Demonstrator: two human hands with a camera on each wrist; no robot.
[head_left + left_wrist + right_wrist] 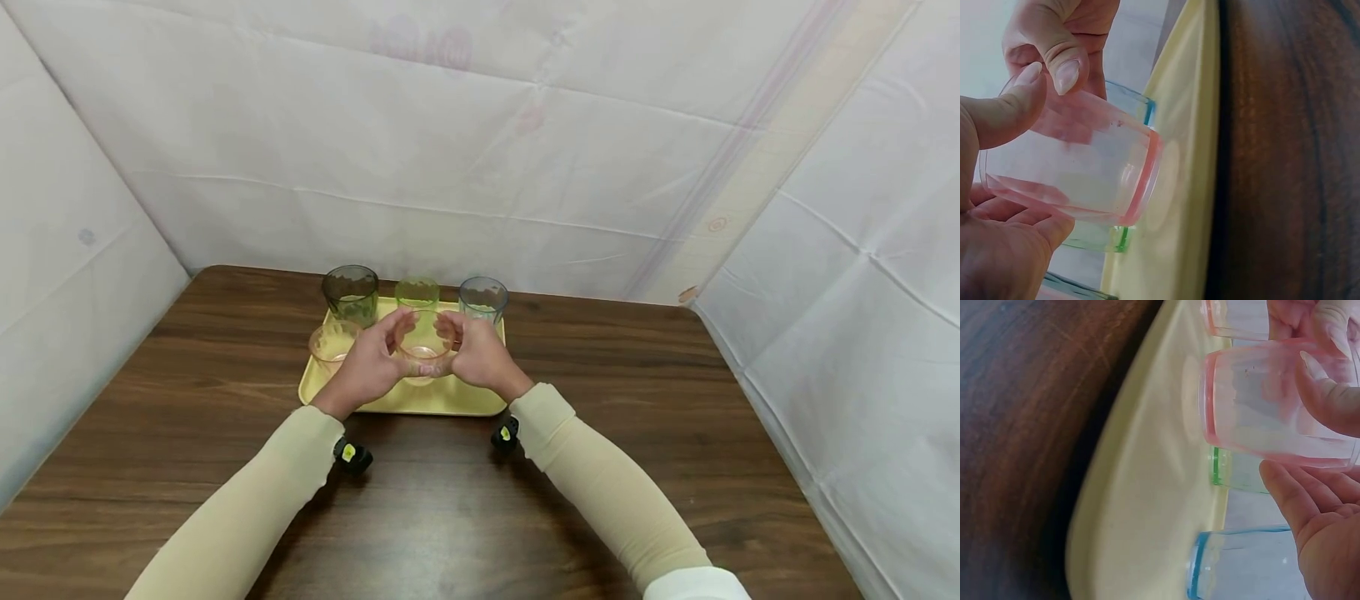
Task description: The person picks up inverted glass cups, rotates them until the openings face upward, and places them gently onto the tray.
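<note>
You hold the pink cup [423,354] in both hands — left hand [367,367], right hand [480,358], fingers curled round it — just above the yellow tray [420,400]; next, lower it level.

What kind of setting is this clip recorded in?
Likely a staged recording booth, not a real kitchen: white sheeting walls in a wooden table bearing only a yellow tray of tinted cups. Both hands hold a pink cup over it.
</note>
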